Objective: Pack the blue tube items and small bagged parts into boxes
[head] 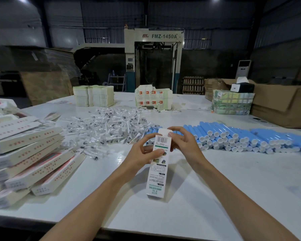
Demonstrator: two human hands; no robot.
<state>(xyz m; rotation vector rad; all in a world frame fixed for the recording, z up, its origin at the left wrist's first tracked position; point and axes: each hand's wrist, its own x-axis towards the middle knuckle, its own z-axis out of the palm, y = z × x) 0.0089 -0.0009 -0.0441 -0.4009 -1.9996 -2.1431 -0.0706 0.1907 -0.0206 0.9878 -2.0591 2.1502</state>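
A long white printed box (157, 173) is held up over the middle of the white table (215, 188), its barcode end away from me. My left hand (142, 153) grips the box's upper part, thumb on its front face. My right hand (184, 143) pinches the top flap, fingers curled over the far end. Behind the hands lie rows of blue tubes (233, 138) with white caps. A loose heap of small clear bagged parts (111, 127) spreads to the left of them.
Filled white boxes (28, 157) are piled at the left. Stacks of flat cartons (93, 95), (153, 97) and a wrapped bundle (232, 103) stand at the far edge. Brown cardboard boxes (274, 101) sit at the right. A large machine (153, 61) stands beyond.
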